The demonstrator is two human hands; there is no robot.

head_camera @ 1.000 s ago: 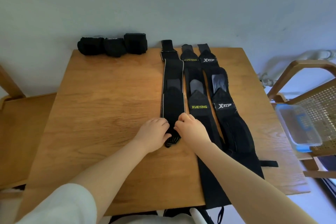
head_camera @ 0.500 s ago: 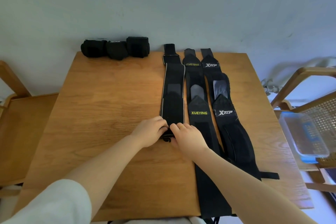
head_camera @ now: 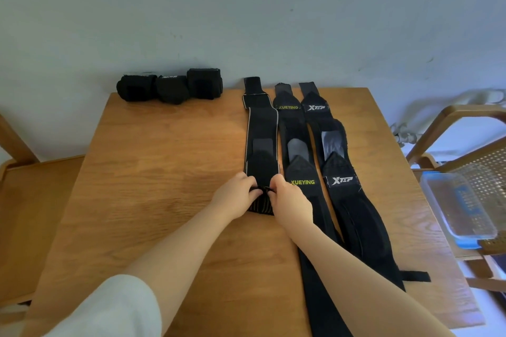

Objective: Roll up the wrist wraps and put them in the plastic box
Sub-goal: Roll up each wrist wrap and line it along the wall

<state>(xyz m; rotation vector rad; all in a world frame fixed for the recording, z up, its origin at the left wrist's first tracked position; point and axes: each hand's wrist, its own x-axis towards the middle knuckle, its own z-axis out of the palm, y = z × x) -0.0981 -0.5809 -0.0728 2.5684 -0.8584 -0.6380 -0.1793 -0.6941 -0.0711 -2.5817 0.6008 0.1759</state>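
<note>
Three black wrist wraps lie lengthwise on the wooden table [head_camera: 153,178]. The leftmost wrap [head_camera: 262,131] has a pale edge trim, and its near end is turned over into a small roll [head_camera: 261,204]. My left hand [head_camera: 235,197] and my right hand [head_camera: 291,198] pinch that rolled end from either side. Beside it lie the XUEYING wrap [head_camera: 301,172] and the XTEP wrap [head_camera: 339,180], both flat. Three rolled black wraps [head_camera: 169,87] stand at the table's far left edge by the wall. The clear plastic box [head_camera: 460,205] sits on a chair at the right.
A wicker-backed wooden chair [head_camera: 465,128] stands right of the table and holds the box. Another wooden seat [head_camera: 35,200] is at the left. A grey wall runs behind the table.
The rolled end of the leftmost wrap has moved a little away from me along the strip. Both hands followed it forward, and the roll has grown slightly.
</note>
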